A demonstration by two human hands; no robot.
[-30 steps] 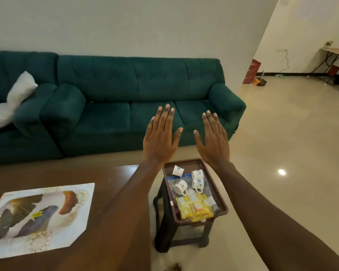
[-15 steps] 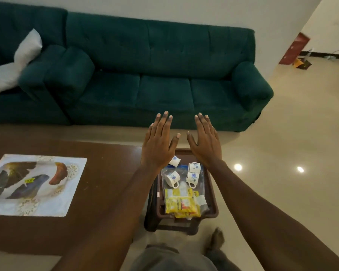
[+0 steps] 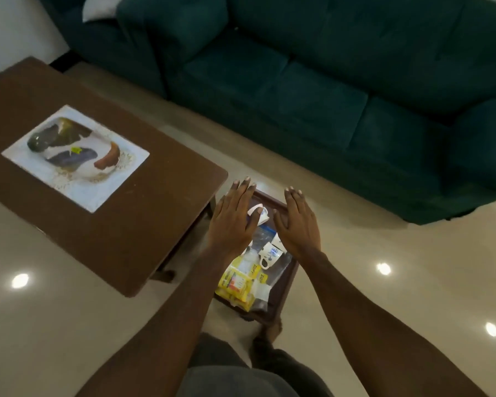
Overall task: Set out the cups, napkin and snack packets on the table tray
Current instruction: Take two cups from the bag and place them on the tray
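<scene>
Head view, sole view.

- Left hand (image 3: 232, 222): hovering flat, palm down, over the far left part of the stool tray (image 3: 285, 285); grip wide, fingers spread, holding nothing.
- Right hand (image 3: 298, 224): hovering flat beside the left one, over the far right part; grip wide, holding nothing.
- Cups (image 3: 269, 255): lying tipped on their sides in the stool tray, one showing between the hands, another just below the right palm; others possibly hiding under the hands, count not telling.
- Packets (image 3: 238, 285): yellow, piling at the near end, partly under a clear bag (image 3: 265, 233).
- Napkin: not telling apart from the white wrappers.
- Table tray (image 3: 75, 157): flat printed one, sitting bare on the brown surface (image 3: 143, 224), well apart to the left of the stool tray; nothing set out on it yet.
- Sofa (image 3: 327, 81): standing beyond, out of the way.

Risks, judging from here:
- Rolling of tipped cups on being nudged by a flat palm, knocking one against another.
- Snagging of the clear bag on a lifting cup, dragging packets over the low rim onto the floor (image 3: 384, 282).
- Tipping of the narrow stool through leaning on one edge.
- Slipping of smooth cups in carrying across the gap.
</scene>
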